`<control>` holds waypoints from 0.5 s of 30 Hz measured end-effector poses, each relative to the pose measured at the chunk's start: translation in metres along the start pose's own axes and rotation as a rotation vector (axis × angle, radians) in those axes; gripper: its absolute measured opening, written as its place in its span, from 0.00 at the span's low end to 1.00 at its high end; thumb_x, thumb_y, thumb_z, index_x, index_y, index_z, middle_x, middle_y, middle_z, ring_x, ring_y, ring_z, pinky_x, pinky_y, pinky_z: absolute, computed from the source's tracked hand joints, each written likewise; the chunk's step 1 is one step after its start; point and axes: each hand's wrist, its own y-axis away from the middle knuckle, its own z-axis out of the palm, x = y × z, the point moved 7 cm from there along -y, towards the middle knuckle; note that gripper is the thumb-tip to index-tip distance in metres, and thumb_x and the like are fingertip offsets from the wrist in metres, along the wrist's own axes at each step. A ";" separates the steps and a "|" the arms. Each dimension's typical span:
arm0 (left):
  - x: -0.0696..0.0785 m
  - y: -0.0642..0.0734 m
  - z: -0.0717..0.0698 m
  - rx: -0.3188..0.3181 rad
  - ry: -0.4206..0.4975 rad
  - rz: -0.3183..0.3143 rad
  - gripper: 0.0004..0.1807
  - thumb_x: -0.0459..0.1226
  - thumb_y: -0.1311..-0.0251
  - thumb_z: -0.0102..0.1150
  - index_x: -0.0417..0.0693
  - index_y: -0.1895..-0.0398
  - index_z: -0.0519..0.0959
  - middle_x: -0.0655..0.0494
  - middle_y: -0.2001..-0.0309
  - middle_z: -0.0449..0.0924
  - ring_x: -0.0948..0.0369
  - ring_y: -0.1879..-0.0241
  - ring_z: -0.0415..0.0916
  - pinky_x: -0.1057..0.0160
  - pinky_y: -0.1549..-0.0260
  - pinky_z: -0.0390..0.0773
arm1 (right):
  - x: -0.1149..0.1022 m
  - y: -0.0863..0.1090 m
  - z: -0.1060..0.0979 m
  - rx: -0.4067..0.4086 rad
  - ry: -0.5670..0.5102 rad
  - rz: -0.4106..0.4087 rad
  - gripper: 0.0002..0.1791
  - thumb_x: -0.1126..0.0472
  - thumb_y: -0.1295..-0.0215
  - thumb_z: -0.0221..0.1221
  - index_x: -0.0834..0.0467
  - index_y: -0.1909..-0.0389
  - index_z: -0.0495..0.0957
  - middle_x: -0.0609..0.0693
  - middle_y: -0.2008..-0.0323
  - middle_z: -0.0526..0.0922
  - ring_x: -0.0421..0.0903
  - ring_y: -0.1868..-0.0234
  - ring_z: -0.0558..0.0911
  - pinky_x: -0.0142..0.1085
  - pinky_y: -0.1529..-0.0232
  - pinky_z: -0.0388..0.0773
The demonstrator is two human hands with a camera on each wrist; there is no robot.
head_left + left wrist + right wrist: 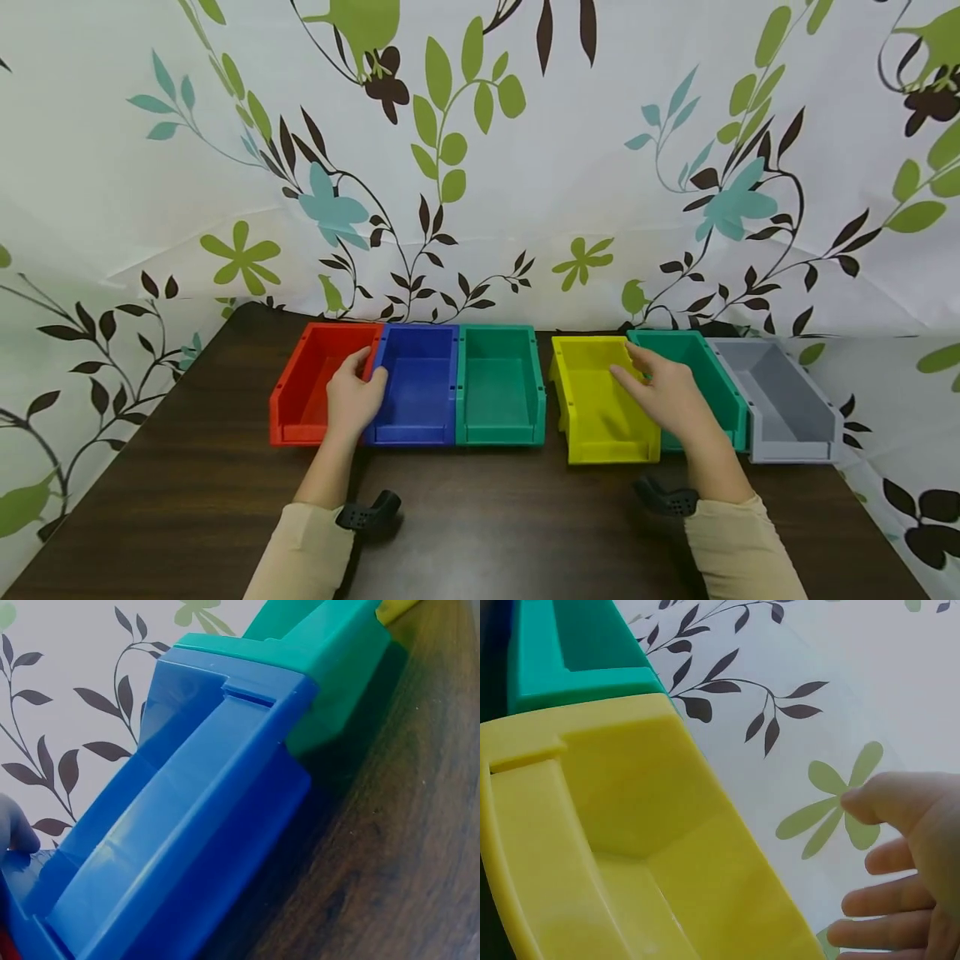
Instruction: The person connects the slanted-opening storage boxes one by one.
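Note:
My left hand (355, 400) is over the wall where the red bin (297, 435) meets the blue bin (412, 435). Its thumb lies on the blue side and its fingers reach toward the red side, with a gap between them. A fingertip (21, 834) shows at the blue bin's rim in the left wrist view; whether it touches cannot be told. My right hand (667, 396) hovers by the right side of the yellow bin (611, 452), thumb and fingers spread. In the right wrist view, nothing lies between those fingers, and they are apart from the bin.
A green bin (500, 435) adjoins the blue one. Right of the yellow bin stand another green bin (693, 358) and a grey bin (797, 452). All rest on a dark wooden table (517, 525), before a wall covering (555, 167) with leaf patterns. Each wrist wears a black device.

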 end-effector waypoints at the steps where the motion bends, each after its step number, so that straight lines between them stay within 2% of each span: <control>1: 0.000 0.000 0.001 -0.009 -0.003 -0.003 0.27 0.37 0.42 0.50 0.39 0.38 0.70 0.39 0.45 0.77 0.47 0.51 0.75 0.48 0.50 0.74 | 0.002 0.001 -0.001 0.000 -0.003 0.013 0.40 0.38 0.33 0.48 0.62 0.30 0.58 0.68 0.39 0.70 0.66 0.42 0.73 0.58 0.47 0.73; 9: 0.001 -0.001 -0.006 -0.027 -0.044 -0.017 0.27 0.36 0.41 0.47 0.38 0.37 0.69 0.38 0.45 0.76 0.48 0.56 0.74 0.51 0.55 0.74 | 0.005 0.001 -0.003 0.043 -0.070 0.036 0.41 0.36 0.33 0.46 0.65 0.32 0.60 0.68 0.40 0.72 0.65 0.42 0.74 0.57 0.47 0.73; 15: 0.000 -0.004 -0.016 -0.044 -0.072 -0.040 0.27 0.36 0.40 0.46 0.36 0.36 0.68 0.37 0.43 0.74 0.45 0.50 0.73 0.47 0.48 0.73 | 0.002 -0.002 0.005 0.065 -0.180 0.044 0.38 0.40 0.32 0.48 0.64 0.33 0.63 0.65 0.39 0.72 0.62 0.40 0.74 0.54 0.46 0.74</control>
